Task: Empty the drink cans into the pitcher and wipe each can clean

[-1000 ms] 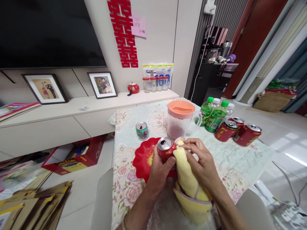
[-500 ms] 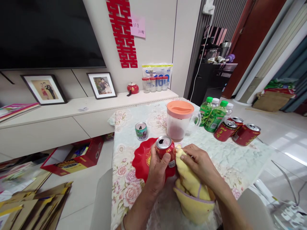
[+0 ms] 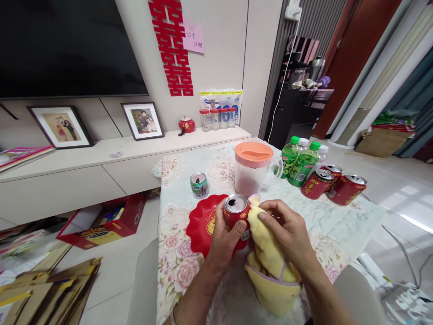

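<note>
Left hand point(image 3: 223, 240) cups can point(image 3: 236, 212), right hand point(image 3: 290, 228) pinches cloth point(image 3: 265, 234)

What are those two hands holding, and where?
The left hand holds a red can around its side; the right hand pinches a yellow cloth near its top.

A home, by its look the living room: a flat-screen television point(image 3: 67, 49) fills the upper left of the frame, above a long white media cabinet point(image 3: 145, 164) bearing framed couple portraits point(image 3: 144, 121). Red double-happiness paper-cuts point(image 3: 174, 58) (a handwritten pink note point(image 3: 194, 39) beside them) hang upper centre; a rose-printed tablecloth point(image 3: 184, 273) spreads below, and teal curtains point(image 3: 422, 99) drape the right edge.
</note>
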`<state>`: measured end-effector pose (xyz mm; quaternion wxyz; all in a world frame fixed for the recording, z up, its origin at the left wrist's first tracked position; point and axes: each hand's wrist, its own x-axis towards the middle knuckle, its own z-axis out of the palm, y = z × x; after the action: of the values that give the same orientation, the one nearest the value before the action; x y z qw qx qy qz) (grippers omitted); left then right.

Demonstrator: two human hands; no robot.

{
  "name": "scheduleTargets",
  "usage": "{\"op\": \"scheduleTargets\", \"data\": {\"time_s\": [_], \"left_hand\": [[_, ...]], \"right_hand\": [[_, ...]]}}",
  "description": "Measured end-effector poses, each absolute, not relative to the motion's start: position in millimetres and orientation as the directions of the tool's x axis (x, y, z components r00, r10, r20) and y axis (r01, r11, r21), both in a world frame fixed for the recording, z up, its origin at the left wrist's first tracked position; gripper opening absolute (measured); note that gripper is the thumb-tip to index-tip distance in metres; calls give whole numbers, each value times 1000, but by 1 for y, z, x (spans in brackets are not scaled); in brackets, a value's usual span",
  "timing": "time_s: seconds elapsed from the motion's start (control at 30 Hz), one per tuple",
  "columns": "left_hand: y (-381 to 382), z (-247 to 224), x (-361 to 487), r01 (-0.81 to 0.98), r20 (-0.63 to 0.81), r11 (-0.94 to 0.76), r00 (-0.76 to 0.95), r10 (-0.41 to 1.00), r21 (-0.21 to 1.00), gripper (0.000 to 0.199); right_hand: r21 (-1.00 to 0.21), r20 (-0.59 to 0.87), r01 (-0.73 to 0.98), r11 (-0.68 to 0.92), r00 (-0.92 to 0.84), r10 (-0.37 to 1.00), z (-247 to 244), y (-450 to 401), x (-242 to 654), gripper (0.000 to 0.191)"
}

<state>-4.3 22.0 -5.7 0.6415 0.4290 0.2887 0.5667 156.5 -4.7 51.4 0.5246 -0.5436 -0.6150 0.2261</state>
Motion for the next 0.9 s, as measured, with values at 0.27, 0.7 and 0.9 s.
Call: {"op": "scheduleTargets", "data": {"time_s": [0.27, 0.7, 0.9], "left_hand": [[21, -5, -4, -437, 113, -24, 179, 977, 899, 71], [23, -1, -1, -605, 118, -49, 75, 990, 795, 59], [27, -9, -2, -593, 139, -89, 39, 990, 800, 60]], "right_hand": [[-653, 652, 562, 508, 75, 754, 49, -5, 143, 9], [-561, 382, 767, 312, -95, 919, 32, 4, 155, 24], [-544, 304, 797, 262, -104, 947, 27, 8, 157, 26]]}}
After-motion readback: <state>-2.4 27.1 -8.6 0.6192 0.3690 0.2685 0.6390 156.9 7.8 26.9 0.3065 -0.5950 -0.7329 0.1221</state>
